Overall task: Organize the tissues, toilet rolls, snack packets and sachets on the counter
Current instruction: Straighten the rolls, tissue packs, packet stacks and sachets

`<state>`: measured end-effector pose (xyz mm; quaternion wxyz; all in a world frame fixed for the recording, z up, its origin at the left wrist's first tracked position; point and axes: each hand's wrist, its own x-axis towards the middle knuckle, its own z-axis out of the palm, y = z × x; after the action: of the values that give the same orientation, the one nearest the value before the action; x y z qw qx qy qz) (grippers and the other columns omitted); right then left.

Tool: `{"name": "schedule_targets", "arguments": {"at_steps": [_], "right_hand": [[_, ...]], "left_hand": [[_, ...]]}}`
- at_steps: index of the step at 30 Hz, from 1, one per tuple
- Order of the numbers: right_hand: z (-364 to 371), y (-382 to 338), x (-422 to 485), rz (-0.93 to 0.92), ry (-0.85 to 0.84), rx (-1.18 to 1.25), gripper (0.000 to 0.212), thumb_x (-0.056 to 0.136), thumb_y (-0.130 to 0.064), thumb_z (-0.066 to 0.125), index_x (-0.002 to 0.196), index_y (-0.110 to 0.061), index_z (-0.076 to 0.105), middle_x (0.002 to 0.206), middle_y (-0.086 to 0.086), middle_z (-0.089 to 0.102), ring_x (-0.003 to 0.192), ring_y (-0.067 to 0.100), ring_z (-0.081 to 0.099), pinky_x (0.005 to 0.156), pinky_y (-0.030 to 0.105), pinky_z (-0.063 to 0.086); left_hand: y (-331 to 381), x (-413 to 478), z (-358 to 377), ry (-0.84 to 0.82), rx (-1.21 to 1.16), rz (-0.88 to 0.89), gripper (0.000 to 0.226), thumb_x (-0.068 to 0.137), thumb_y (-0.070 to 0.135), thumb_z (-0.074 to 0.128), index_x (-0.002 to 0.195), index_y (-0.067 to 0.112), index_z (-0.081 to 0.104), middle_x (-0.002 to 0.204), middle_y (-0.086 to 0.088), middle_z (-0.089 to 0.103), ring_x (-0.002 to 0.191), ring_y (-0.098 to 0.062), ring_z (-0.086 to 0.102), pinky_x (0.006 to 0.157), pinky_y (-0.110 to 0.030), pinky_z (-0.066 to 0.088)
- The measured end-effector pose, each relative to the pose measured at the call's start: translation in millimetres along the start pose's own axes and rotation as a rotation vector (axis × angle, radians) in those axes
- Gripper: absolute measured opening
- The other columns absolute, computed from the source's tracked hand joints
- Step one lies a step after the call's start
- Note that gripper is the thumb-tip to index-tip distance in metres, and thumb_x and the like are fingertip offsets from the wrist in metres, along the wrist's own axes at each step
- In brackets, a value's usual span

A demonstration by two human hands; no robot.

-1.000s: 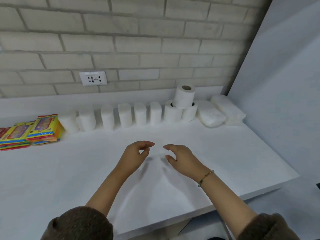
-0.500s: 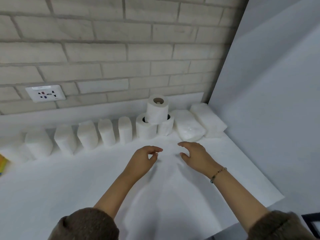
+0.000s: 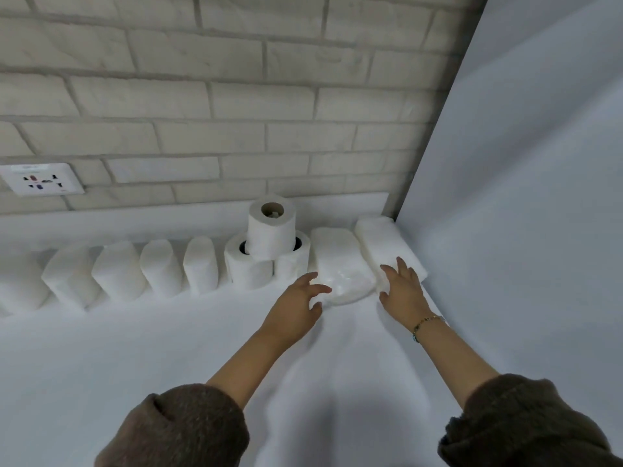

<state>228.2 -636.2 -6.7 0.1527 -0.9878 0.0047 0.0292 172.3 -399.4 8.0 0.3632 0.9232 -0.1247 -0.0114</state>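
Observation:
Two white tissue packs lie in the back right corner of the white counter (image 3: 168, 358): the nearer tissue pack (image 3: 340, 261) and the corner tissue pack (image 3: 382, 242). My left hand (image 3: 296, 306) hovers open at the nearer pack's front left edge. My right hand (image 3: 403, 291), fingers spread, reaches over the front end of the corner pack, at or just above it. Left of the packs, one toilet roll (image 3: 271, 227) stands stacked on two toilet rolls (image 3: 249, 267). A row of several wrapped tissue packets (image 3: 161, 267) runs along the wall to the left.
A brick wall rises behind the counter, with a white socket plate (image 3: 40, 179) at the left. A plain white side wall (image 3: 526, 197) closes the right side. The counter's right edge runs just beyond my right wrist.
The view has swung right, so the colourful snack packets have left the frame. Both hands have moved forward and right, from mid-counter to the two tissue packs.

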Motion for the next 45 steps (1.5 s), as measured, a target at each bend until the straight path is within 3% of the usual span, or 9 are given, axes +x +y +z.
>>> {"name": "schedule_targets", "arguments": {"at_steps": [3,7,9,23,30,33,37,42,45], "right_hand": [[0,13,18,0.036,-0.03,-0.057,0.066,0.092,-0.02,0.052,0.148,-0.022,0.019,0.158,0.013,-0.002,0.143,0.043,0.003,0.117,0.048,0.017],[5,31,39,0.019,-0.063,-0.063,0.06,0.093,-0.022,0.05,0.146,-0.022,0.023,0.158,0.014,0.008,0.142,0.044,0.007,0.113,0.047,0.025],[9,34,46,-0.006,-0.06,-0.051,0.058,0.094,-0.021,0.05,0.146,-0.021,0.024,0.157,0.013,0.011,0.143,0.043,0.007,0.111,0.045,0.029],[9,35,103,-0.036,-0.083,-0.012,0.057,0.094,-0.018,0.05,0.145,-0.024,0.027,0.157,0.01,0.011,0.143,0.042,0.004,0.112,0.041,0.027],[0,29,112,0.005,-0.183,-0.052,0.064,0.091,-0.02,0.053,0.146,-0.029,0.022,0.159,0.01,0.005,0.143,0.045,0.001,0.115,0.052,0.016],[-7,12,102,0.012,-0.152,-0.138,0.073,0.087,-0.016,0.053,0.147,-0.028,0.014,0.159,0.009,-0.002,0.144,0.04,-0.004,0.113,0.062,0.003],[-7,-27,70,-0.112,-0.002,-0.071,0.065,0.089,-0.023,0.052,0.146,-0.022,0.02,0.159,0.009,0.005,0.146,0.032,-0.001,0.114,0.06,-0.001],[21,-77,19,-0.242,-0.013,0.056,0.055,0.092,-0.027,0.049,0.143,-0.021,0.029,0.155,0.004,0.022,0.145,0.024,0.016,0.117,0.051,0.009],[44,-103,-2,-0.383,0.03,0.09,0.046,0.09,-0.026,0.051,0.135,-0.019,0.044,0.14,0.001,0.046,0.128,0.023,0.044,0.112,0.042,0.03]], "left_hand": [[10,25,16,-0.018,0.067,0.001,0.045,0.091,0.016,0.049,0.134,0.03,0.045,0.155,0.002,0.023,0.134,-0.021,0.039,0.105,-0.028,0.035],[26,64,50,-0.168,0.194,-0.043,0.059,0.093,0.008,0.042,0.145,0.029,0.025,0.159,-0.002,0.008,0.145,-0.03,0.011,0.112,-0.037,0.029],[29,78,63,-0.212,0.281,-0.062,0.064,0.092,-0.001,0.037,0.145,0.031,0.023,0.159,-0.001,0.006,0.145,-0.033,0.004,0.107,-0.041,0.036],[1,146,78,-0.267,0.422,-0.083,0.077,0.084,-0.012,0.032,0.145,0.033,0.022,0.159,0.0,0.001,0.145,-0.034,-0.003,0.101,-0.039,0.042],[-3,151,81,-0.247,0.376,-0.061,0.072,0.087,-0.008,0.036,0.146,0.031,0.019,0.159,0.0,0.001,0.145,-0.033,-0.004,0.103,-0.038,0.041],[-4,137,72,-0.152,0.254,-0.005,0.063,0.092,0.004,0.041,0.147,0.024,0.018,0.159,-0.001,0.005,0.146,-0.025,0.0,0.109,-0.036,0.035],[-8,97,48,0.033,0.096,0.023,0.046,0.094,0.017,0.045,0.139,0.023,0.039,0.154,0.001,0.027,0.143,-0.017,0.022,0.112,-0.026,0.025],[-40,21,9,0.189,-0.012,-0.138,0.032,0.092,0.019,0.05,0.122,0.026,0.058,0.138,0.006,0.05,0.127,-0.011,0.047,0.105,-0.02,0.033],[-62,-13,-12,0.259,-0.024,-0.254,0.028,0.091,0.017,0.052,0.115,0.024,0.063,0.13,0.006,0.057,0.121,-0.011,0.052,0.098,-0.016,0.033]]}}
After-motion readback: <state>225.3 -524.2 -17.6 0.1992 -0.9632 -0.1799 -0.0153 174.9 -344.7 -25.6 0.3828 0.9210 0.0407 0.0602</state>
